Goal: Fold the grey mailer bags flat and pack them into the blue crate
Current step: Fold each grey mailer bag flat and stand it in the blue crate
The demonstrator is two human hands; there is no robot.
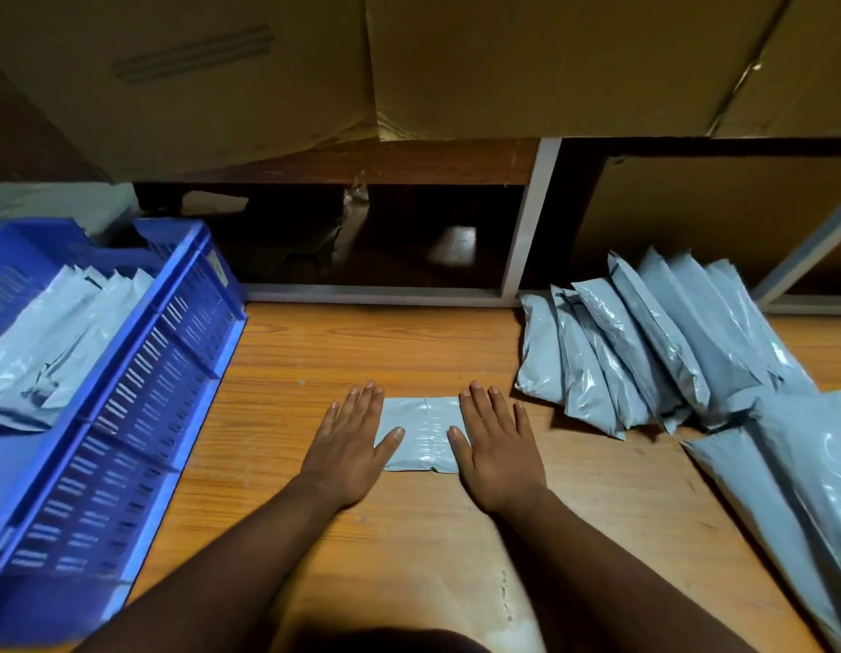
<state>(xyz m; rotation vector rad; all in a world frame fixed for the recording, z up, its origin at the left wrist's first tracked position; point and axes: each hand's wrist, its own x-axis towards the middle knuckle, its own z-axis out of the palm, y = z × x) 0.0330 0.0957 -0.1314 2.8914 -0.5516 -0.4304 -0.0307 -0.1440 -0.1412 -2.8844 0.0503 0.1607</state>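
A grey mailer bag (420, 433) lies folded into a small flat rectangle on the wooden tabletop (409, 351), right in front of me. My left hand (350, 445) and right hand (496, 447) rest flat and spread on its two ends, fingers straight, gripping nothing. The thin, glossy plastic looks light, limp and slippery, likely to spring open, so I would pinch it along the folded edges. The blue crate (140, 384) sits left, already holding bags; a pile of unfolded bags (644, 351) lies right.
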